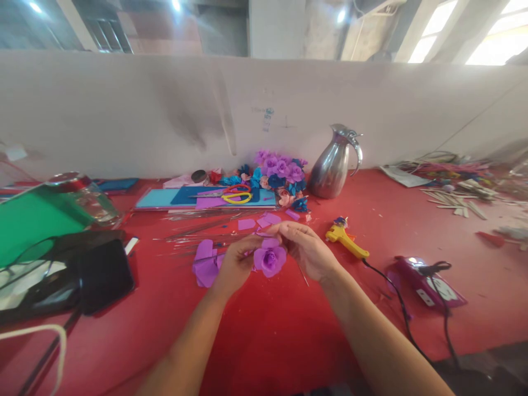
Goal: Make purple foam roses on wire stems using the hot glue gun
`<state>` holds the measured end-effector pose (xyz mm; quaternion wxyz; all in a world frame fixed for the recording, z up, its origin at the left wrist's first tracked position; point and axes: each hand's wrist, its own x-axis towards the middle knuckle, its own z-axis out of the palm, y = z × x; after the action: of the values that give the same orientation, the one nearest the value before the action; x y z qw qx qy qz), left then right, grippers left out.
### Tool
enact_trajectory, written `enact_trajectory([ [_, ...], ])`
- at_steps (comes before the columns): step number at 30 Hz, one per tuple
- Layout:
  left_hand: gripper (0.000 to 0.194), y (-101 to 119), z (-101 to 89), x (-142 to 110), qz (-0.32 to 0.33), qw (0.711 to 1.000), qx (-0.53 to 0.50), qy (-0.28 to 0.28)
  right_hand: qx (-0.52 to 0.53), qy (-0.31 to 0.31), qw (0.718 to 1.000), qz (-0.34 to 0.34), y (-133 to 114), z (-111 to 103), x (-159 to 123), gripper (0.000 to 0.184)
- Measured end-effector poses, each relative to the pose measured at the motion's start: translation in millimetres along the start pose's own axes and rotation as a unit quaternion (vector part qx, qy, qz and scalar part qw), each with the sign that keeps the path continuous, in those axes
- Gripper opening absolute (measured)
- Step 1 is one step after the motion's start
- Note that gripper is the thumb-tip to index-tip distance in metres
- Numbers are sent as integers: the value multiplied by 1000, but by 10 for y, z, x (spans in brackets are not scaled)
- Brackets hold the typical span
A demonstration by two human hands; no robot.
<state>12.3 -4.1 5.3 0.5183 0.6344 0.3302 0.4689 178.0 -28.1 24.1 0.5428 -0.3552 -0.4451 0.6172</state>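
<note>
In the head view, the left hand is closed around the back of a rosette-shaped purple paper flower, held facing the camera above the red tabletop. The right hand bends its fingers in beside the flower's upper edge — whether they pinch anything, I cannot tell. Flat purple paper pieces lie near the left hand; a yellow glue gun lies beyond the right.

Bright windows glare at upper right; outer edges smear.
</note>
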Motion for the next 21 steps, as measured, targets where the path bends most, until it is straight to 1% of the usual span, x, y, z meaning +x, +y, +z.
enact_trajectory([
  [2,10,-35,4,-7,-13,1000,-4,11,22,34,999,-25,13,-8,26,27],
  [5,12,-122,19,-6,-53,996,-43,58,45,96,993,-42,57,-18,72,23],
  [7,13,-171,33,3,-81,988,-88,93,43,139,989,-28,101,-13,95,20],
  [9,14,-187,46,12,-104,978,-137,120,27,163,986,-1,147,8,102,19],
  [11,16,-169,57,19,-126,964,-190,137,5,154,988,22,186,45,95,20],
  [14,19,-122,69,23,-154,945,-251,144,-31,117,992,23,219,105,75,24],
  [18,21,-101,78,21,-175,931,-286,143,-51,115,992,4,227,151,69,22],
  [21,22,-102,84,17,-185,929,-294,129,-49,114,992,-7,226,156,74,20],
])
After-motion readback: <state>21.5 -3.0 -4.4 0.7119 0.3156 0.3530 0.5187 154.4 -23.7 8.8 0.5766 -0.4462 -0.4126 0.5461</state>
